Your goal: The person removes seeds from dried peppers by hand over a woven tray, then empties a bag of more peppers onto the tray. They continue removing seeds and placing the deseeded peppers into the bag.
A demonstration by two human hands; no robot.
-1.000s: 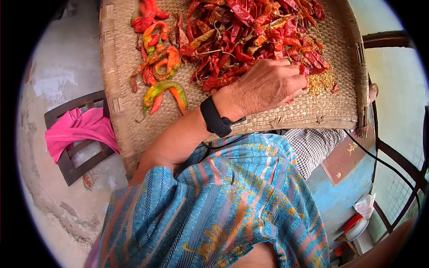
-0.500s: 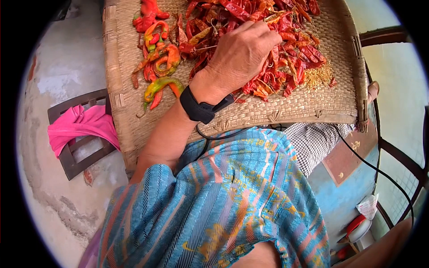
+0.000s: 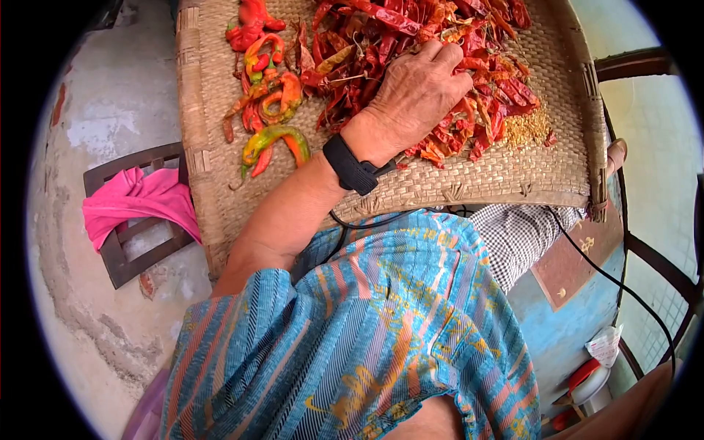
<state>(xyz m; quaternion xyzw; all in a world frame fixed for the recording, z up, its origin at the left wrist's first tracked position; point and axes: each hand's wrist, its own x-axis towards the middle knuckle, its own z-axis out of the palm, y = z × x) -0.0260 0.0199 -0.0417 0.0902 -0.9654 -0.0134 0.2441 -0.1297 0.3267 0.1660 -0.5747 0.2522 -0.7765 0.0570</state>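
My left hand [image 3: 422, 88] is palm down over the heap of dried red chillies [image 3: 506, 95] on a woven tray [image 3: 264, 213]. Its fingers are curled down into the heap, and their tips are hidden, so what they grip does not show. A black band [image 3: 348, 165] circles this wrist. Fresher red and orange chillies [image 3: 282, 95] lie left of the heap, with a curved green-orange chilli [image 3: 271, 137] nearest the forearm. Loose pale seeds [image 3: 528, 128] are scattered at the heap's right side. My right hand is out of view.
A pink cloth [image 3: 143, 202] hangs over a dark wooden frame [image 3: 121, 260] at the left. A black cable [image 3: 616, 275] runs down the right side, near a brown mat [image 3: 576, 268]. A red and white object [image 3: 587, 378] is at the lower right.
My left hand has shifted slightly right and down over the heap, its fingers still bent into the chillies. The tray appears slightly further right in the view.
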